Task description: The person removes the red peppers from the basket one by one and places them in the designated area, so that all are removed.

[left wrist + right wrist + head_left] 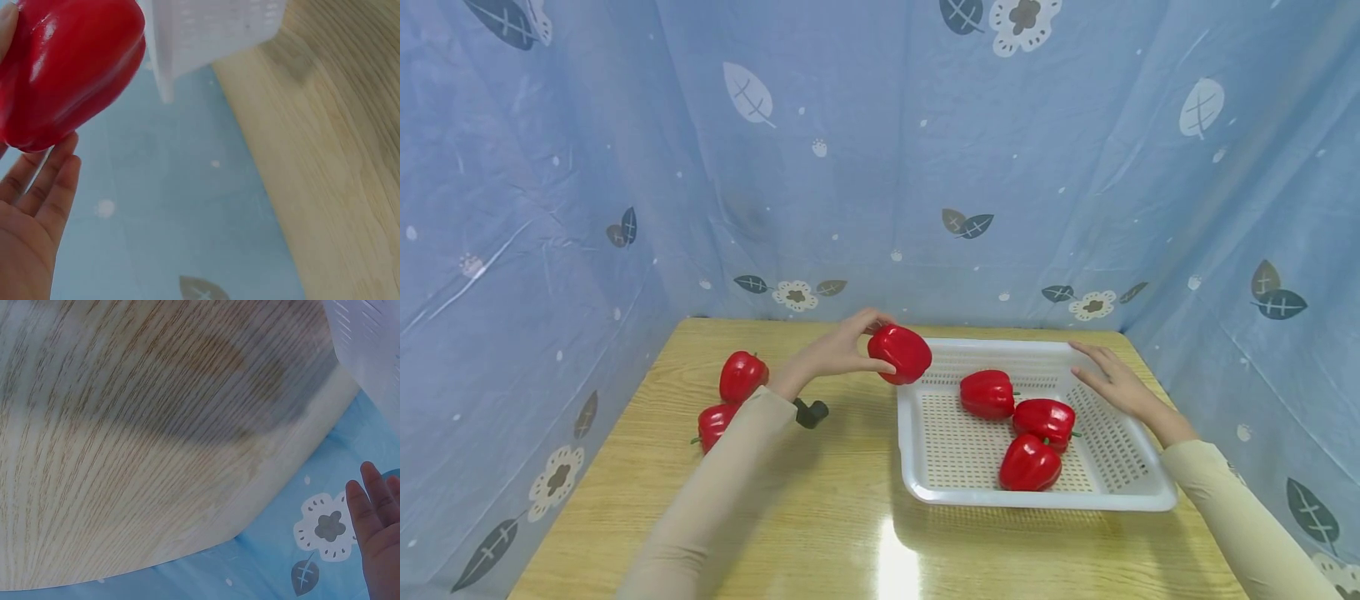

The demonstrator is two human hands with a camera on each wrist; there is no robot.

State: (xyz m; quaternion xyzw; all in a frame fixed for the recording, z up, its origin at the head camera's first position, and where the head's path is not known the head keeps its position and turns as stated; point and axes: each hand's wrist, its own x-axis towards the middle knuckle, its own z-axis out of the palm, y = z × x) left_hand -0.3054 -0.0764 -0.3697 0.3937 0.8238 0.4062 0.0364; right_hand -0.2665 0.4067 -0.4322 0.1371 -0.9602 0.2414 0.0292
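My left hand grips a red bell pepper between thumb and fingers, held up at the left rim of a white plastic basket. The left wrist view shows this bell pepper large, with fingers around its side and end. Inside the basket lie three more red bell peppers, one at the back, one at the middle right and one in front. At the basket's right rim is my right hand, fingers extended and holding nothing; the right wrist view catches part of this hand.
Two red bell peppers, a rear one and a front one, lie at the left of the wooden table, the front one partly behind the left sleeve. A dark object shows beside the left wrist. A blue patterned curtain surrounds the table.
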